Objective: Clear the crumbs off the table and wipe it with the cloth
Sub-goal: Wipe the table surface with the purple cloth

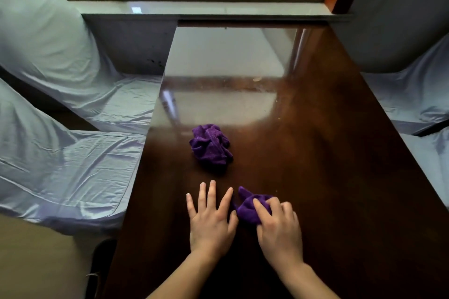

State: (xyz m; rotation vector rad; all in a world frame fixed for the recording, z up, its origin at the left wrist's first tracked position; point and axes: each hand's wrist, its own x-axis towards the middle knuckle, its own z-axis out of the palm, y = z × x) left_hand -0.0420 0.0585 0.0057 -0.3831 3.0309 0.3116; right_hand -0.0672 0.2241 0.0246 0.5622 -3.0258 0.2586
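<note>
A dark glossy wooden table [315, 153] runs from me toward the window. My right hand [279, 228] grips a bunched purple cloth [250, 206] pressed on the table near the front. My left hand [211, 218] lies flat beside it, fingers spread, holding nothing. A second crumpled purple cloth [211, 145] sits alone on the table a little farther out. Small pale crumbs [256, 79] lie scattered on the far part of the tabletop, faint against the glare.
Chairs in pale blue covers stand along the left side [73, 158] and the right side [413, 104] of the table. A stone window sill [206, 11] and the window close off the far end. Tan floor [36, 262] shows at the lower left.
</note>
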